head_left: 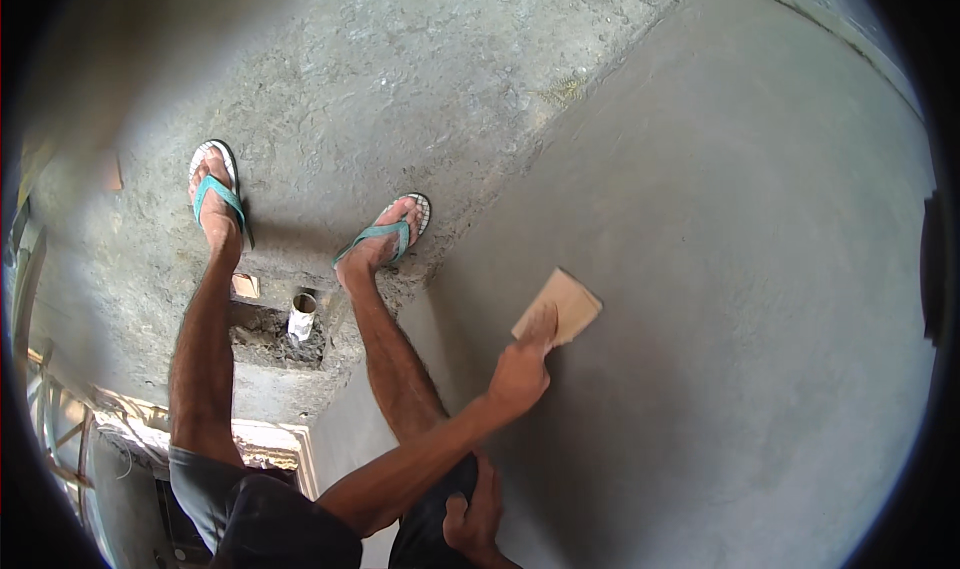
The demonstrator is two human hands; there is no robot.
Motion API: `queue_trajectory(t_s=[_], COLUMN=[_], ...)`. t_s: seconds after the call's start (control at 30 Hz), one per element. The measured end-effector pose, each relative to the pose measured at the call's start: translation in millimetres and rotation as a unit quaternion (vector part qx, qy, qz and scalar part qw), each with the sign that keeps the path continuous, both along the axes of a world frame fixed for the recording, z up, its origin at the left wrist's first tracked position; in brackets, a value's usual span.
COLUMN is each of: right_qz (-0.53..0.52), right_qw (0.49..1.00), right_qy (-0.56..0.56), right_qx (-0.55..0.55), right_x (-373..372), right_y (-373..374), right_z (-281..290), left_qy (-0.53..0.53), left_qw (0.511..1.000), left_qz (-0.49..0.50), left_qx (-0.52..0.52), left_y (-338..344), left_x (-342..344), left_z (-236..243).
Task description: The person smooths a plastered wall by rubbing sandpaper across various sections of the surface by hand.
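My left hand is closed on a tan rectangular pad, with a finger stretched along its face. The pad lies flat against a smooth grey cement surface; its material I cannot make out. My left forearm reaches over my right leg. Low in the picture, my right hand rests on my right leg near the knee, fingers extended and thumb apart, with no object visible in it.
My feet, in teal-strapped flip-flops, stand on rough grey concrete. A short whitish pipe rises from a broken recess between my legs, beside a small tan piece. Metal bars stand at the far left.
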State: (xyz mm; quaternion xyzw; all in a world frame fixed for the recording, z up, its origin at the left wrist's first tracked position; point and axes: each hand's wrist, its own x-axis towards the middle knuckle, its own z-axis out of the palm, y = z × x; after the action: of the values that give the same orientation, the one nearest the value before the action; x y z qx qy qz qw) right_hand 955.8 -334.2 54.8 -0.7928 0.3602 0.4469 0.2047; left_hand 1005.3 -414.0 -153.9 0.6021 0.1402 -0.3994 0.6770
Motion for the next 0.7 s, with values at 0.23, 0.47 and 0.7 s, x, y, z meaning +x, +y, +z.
queue_trajectory(t_s=[0.23,0.47,0.7], right_qz=[0.008,0.001,0.020], right_qw=[1.000,1.000,1.000], right_qy=[-0.029,0.013,0.016], right_qx=[-0.001,-0.016,-0.003], right_x=[7,2,10], right_y=[12,-2,13], right_z=[-7,1,-3], left_qy=[0.047,0.001,0.016], left_qw=[0.994,0.999,0.995], left_qz=[-0.026,0.032,0.009], left_qx=[0.100,0.028,0.097], left_y=[-28,-20,-16], left_x=[59,-15,4], left_z=[-202,-31,-107])
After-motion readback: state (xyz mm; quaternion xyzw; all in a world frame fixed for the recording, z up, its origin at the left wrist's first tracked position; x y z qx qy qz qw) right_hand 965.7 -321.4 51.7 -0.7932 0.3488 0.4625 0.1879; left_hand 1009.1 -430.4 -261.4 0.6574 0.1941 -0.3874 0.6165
